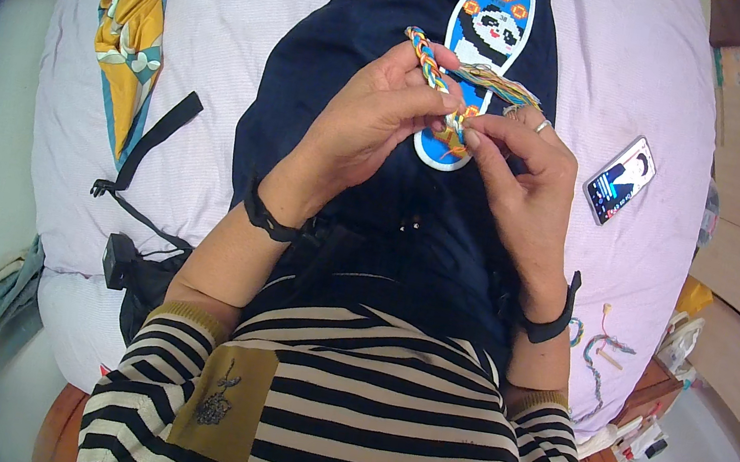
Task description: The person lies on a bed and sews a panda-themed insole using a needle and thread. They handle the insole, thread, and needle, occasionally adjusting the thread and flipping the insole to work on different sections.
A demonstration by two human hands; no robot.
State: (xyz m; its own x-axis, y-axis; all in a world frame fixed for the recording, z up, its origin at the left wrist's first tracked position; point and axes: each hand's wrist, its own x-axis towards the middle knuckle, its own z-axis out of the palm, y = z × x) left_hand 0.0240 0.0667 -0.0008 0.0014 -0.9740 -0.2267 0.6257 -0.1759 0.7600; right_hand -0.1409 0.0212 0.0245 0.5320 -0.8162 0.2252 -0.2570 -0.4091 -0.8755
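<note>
My left hand [370, 110] is closed around a thick braid of multicoloured thread [426, 58], with its looped end sticking up past the fingers. My right hand [534, 175], wearing a ring, pinches at the braid's lower end, where white and yellow strands show between both hands' fingertips. A loose bundle of mixed threads [500, 83] trails from near the left fingers toward the right hand. Beneath the hands lies a white-edged insole [489, 32] with a blue panda pattern, partly covered by fingers. A bit of orange thread [453, 151] shows against its lower end.
Dark cloth [317, 78] covers my lap on a pale lilac bedspread [225, 44]. A lit phone [620, 180] lies to the right. Further down, more braided threads [604, 355] rest near the bed's edge. A yellow and teal cloth [136, 29] and a black strap [161, 132] lie left.
</note>
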